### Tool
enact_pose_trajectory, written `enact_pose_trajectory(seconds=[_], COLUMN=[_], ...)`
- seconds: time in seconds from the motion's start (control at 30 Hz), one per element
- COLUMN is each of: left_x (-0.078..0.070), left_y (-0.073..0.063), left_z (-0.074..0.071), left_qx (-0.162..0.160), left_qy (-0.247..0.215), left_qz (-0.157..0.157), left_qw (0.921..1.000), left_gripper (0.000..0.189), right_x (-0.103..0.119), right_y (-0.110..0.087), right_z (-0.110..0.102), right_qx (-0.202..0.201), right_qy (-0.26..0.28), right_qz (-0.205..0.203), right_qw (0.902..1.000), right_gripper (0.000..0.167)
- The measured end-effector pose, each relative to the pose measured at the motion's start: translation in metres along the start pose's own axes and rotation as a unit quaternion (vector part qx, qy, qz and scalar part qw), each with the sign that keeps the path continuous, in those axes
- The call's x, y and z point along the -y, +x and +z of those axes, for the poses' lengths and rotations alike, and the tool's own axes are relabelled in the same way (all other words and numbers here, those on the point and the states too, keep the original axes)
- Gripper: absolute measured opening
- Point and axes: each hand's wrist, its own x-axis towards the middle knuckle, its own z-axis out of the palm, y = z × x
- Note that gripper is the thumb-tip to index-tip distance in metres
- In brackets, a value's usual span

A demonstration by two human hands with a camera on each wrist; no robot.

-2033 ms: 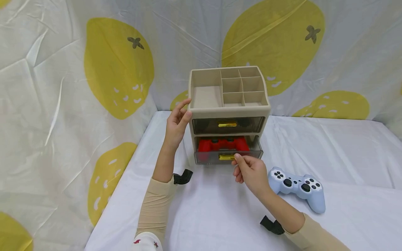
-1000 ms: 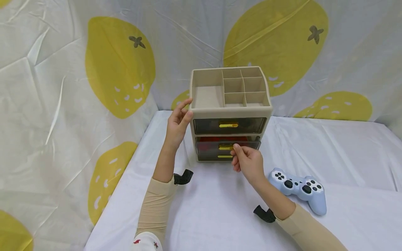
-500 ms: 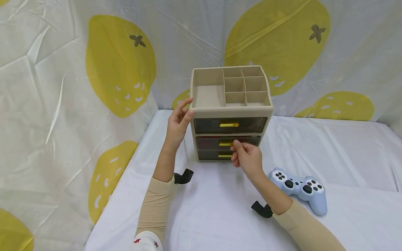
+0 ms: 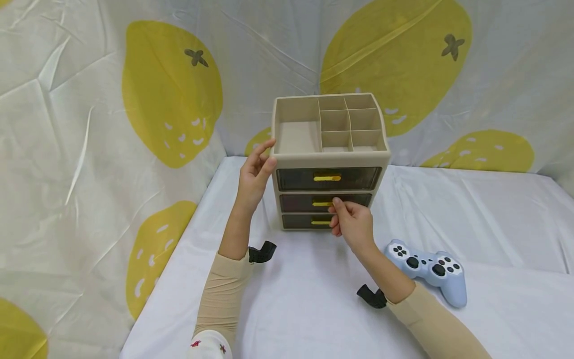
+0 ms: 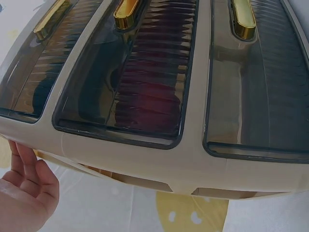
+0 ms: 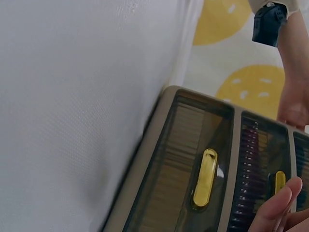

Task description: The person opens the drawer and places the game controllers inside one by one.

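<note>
A beige desktop organizer with three smoky clear-fronted drawers stands upright on the cloth, all its drawers closed. My left hand rests on its left side near the top, fingertips and thumb touching the edge with fingers fairly straight. At the middle drawer, my right hand pinches the right end of the gold handle, the other fingers curled below. In the left wrist view a dark red shape shows through the middle drawer's front. The right wrist view has the handle beside my thumb, partly covered.
A light blue game controller lies to the right of my right forearm. White cloth covers the table. Behind and to the left hangs a curtain with yellow lemons. Black wrist mounts sit on both arms.
The middle drawer, pulled out with a red game controller inside, has slid fully in. My right hand moved forward with its handle; my left hand stayed on the organizer.
</note>
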Motion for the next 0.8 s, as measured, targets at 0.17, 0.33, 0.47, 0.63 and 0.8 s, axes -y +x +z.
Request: enact_pose_trajectory(seconds=[0.17, 0.33, 0.47, 0.63, 0.8], left_x=[0.0, 0.0, -0.001, 0.0, 0.0], left_y=[0.0, 0.001, 0.001, 0.001, 0.001], left_z=[-0.001, -0.001, -0.001, -0.001, -0.001], left_qx=[-0.002, -0.005, -0.006, -0.005, -0.004], left_qy=[-0.002, 0.0, 0.002, 0.003, 0.004], left_qz=[0.002, 0.008, 0.008, 0.007, 0.006], left_qw=[1.0, 1.0, 0.9999, 1.0, 1.0], left_gripper=[0.08, 0.08, 0.082, 0.082, 0.081], right_x=[0.0, 0.0, -0.003, -0.006, -0.013], right_y=[0.001, 0.002, 0.001, -0.002, -0.005], right_z=[0.001, 0.001, -0.001, -0.007, -0.013], right_qx=[0.001, 0.005, 0.022, 0.043, 0.068], right_qy=[0.01, 0.018, 0.033, 0.058, 0.035], right_qz=[-0.002, 0.003, 0.022, 0.052, 0.081], right_qw=[0.9999, 0.9998, 0.999, 0.9961, 0.9938], right_gripper=[0.045, 0.047, 0.049, 0.044, 0.033])
